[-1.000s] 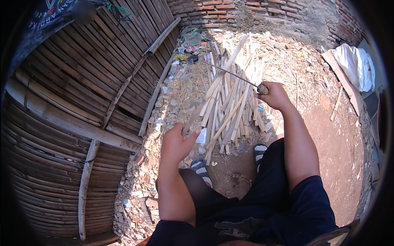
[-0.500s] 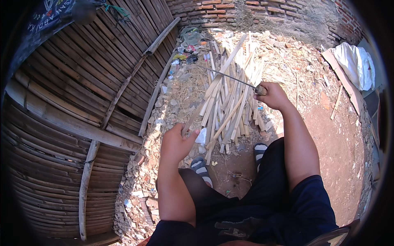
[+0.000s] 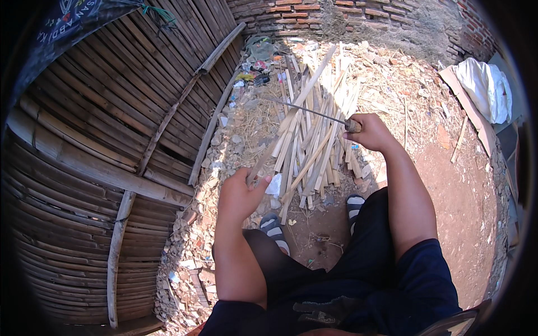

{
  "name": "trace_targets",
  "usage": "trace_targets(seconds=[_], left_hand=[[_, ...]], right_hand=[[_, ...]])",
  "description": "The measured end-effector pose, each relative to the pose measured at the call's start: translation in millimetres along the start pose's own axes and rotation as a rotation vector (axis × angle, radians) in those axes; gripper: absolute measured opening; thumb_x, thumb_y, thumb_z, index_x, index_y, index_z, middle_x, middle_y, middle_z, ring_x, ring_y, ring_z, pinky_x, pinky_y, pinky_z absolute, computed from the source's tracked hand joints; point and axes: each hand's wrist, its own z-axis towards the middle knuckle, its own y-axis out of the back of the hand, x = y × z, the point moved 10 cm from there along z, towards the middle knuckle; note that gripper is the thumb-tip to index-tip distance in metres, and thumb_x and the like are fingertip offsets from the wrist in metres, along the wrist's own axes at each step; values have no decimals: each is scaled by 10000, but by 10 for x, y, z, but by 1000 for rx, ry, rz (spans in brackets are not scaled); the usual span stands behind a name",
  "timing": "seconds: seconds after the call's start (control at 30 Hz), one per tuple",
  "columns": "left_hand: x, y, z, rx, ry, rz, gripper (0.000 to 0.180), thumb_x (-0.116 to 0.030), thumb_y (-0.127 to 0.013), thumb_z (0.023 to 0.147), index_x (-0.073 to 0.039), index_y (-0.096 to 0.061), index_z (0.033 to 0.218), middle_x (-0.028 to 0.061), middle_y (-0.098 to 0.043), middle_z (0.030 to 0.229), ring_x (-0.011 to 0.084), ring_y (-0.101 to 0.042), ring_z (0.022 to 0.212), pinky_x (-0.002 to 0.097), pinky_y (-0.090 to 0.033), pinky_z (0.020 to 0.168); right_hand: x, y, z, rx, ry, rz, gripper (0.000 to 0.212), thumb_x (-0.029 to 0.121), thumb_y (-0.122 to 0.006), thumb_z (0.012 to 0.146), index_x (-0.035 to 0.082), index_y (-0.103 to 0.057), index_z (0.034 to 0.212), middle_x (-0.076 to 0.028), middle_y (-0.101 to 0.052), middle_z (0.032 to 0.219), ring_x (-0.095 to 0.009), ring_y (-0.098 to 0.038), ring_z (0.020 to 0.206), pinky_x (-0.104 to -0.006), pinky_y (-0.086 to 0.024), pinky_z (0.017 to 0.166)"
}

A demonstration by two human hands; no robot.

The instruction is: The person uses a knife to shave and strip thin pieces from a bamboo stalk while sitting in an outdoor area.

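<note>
My left hand is closed round the near end of a long flat bamboo strip, which slants away up and to the right. My right hand grips the wooden handle of a long thin-bladed knife. The blade, seen nearly edge-on, crosses the strip around its middle and points left. Whether it bites into the strip, I cannot tell. Below both lies a loose pile of bamboo strips on the ground, between and beyond my feet.
A bamboo slat wall rises at the left, with a brick wall at the far side. Rubble and straw cover the ground around the pile. A white sack lies at the right. My sandalled feet stand close to the strips.
The knife has shifted slightly toward me along the strip, with my right hand a little nearer and lower. My left hand has hardly moved and keeps its hold.
</note>
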Motion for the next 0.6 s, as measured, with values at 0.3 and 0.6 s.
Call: trace_targets(seconds=[0.3, 0.6], left_hand=[[-43, -19, -4, 7, 1, -36, 492, -444, -870, 889, 6, -695, 981, 64, -623, 684, 168, -590, 631, 361, -483, 609], [-13, -22, 6, 12, 11, -21, 499, -448, -870, 887, 9, -692, 983, 68, -622, 694, 168, -584, 633, 365, -481, 606]], right_hand=[[-258, 86, 46, -125, 5, 66, 337, 251, -902, 840, -3, -709, 950, -108, -671, 772, -204, -599, 724, -396, -516, 722], [12, -28, 14, 87, 5, -68, 452, 337, -880, 826, 62, -781, 1171, -223, -768, 1003, -383, -742, 971, -463, -565, 876]])
